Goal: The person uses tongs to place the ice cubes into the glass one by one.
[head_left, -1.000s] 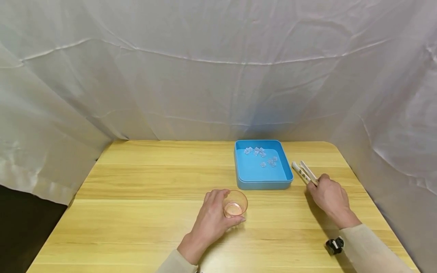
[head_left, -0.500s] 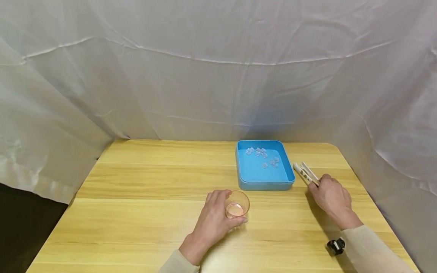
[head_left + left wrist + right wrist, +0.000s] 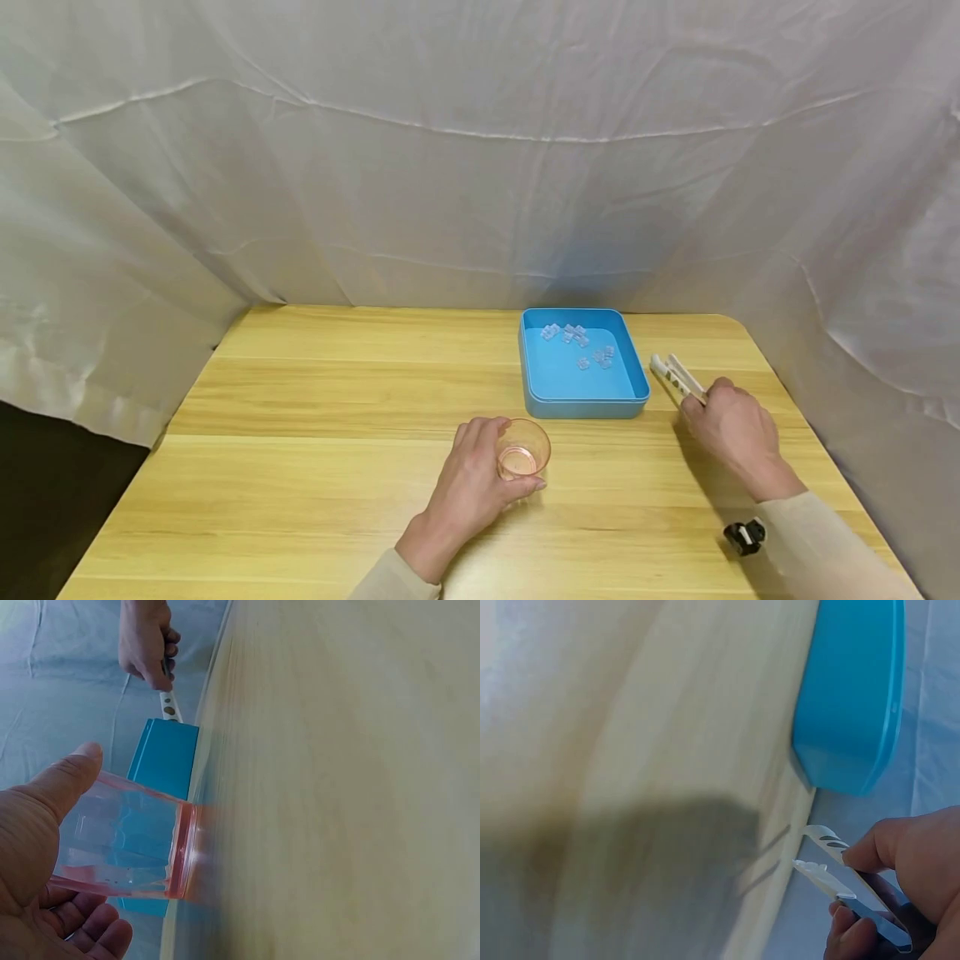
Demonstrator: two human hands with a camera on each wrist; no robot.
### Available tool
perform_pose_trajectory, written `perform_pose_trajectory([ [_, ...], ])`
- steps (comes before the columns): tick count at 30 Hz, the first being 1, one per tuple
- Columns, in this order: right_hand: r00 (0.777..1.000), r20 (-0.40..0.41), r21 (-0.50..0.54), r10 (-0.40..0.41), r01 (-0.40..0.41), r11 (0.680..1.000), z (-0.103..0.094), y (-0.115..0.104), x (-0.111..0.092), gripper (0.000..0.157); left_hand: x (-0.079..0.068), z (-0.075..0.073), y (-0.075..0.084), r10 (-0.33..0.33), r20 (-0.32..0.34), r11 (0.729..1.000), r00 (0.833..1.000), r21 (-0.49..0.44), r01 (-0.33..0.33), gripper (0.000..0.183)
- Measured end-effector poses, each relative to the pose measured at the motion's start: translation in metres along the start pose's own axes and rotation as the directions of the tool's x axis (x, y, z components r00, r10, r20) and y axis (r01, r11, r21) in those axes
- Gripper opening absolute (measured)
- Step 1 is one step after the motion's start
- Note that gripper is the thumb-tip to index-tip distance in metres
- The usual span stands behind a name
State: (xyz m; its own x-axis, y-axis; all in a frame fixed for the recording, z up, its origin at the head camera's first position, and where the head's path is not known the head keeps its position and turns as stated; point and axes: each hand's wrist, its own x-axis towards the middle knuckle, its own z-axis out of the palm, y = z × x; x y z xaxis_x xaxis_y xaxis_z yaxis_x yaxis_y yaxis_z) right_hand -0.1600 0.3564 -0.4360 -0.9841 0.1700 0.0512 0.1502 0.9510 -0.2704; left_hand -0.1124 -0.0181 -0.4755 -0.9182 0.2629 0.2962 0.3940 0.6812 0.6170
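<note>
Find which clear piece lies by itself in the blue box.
The lone clear piece just left of the right-hand cluster in the blue box: bare floor surrounds it, while the others bunch together.

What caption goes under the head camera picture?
Left hand around an orange-tinted cup, right hand gripping white tongs beside a square blue tray of clear, ice-like pieces.

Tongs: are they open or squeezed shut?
Open. In the right hand, the tongs show a clear gap between their tips.
</note>
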Motion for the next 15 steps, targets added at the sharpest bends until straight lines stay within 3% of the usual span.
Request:
perform_pose_trajectory([
  [8, 0.994, -0.107, -0.004, -0.023, 0.023, 1.000, -0.020, -0.009, 0.003, 0.034, 0.000, 0.000, 0.001, 0.003, -0.003, 1.000, 1.000, 0.011, -0.003, 0.083],
  [15, 0.989, -0.130, 0.012, -0.064, 0.066, 0.998, -0.036, -0.028, 0.004, 0.032, 0.001, -0.002, 0.000, 0.024, -0.020, 0.999, 1.000, 0.028, -0.023, 0.082],
])
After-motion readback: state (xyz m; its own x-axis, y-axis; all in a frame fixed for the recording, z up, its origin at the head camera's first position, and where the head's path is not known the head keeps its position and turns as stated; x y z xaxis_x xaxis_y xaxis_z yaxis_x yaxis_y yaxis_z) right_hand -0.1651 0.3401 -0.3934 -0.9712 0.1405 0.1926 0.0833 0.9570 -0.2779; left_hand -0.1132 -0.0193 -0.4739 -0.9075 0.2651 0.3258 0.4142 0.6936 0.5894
